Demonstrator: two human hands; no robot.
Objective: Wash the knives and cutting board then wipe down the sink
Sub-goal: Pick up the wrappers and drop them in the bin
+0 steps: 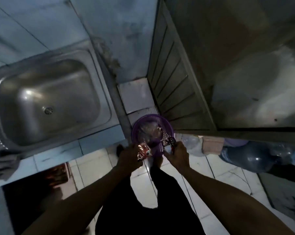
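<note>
Holding small packets over the purple basket (152, 131) beside the sink (46, 99).
Left hand (128, 157) pinches a red packet (143, 150), right hand (178, 154) a dark one (168, 145); no knives or board seen.

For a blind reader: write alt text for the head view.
Looking down, a left hand and right hand each hold a small packet over a purple basket on the counter edge. An empty steel sink lies to the left.

The sink (46, 100) at the left is brushed metal with a dull sheen. The purple basket (134, 131) looks like plastic. The packet (143, 150) is glossy foil. White glazed tiles cover the floor (211, 167).
</note>
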